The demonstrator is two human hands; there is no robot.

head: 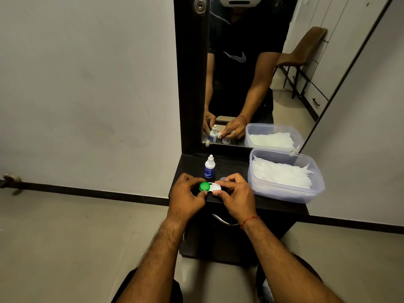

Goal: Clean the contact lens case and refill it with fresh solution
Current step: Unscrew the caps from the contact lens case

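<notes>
A contact lens case [210, 186] with one green cap and one white cap rests on the black dresser top [190, 165] near its front edge. My left hand [185, 196] grips the green-capped side. My right hand [235, 194] pinches the white cap between thumb and fingers. A small white solution bottle [209, 166] with a blue label stands upright just behind the case. A small clear cap [223, 178] lies beside the bottle, partly hidden by my right fingers.
A clear plastic tub [284, 193] holding white tissues sits at the right of the dresser top. A mirror [262, 73] rises behind it, reflecting a person and a brown chair. A metal drawer handle [220, 220] sits below the front edge. White wall at left.
</notes>
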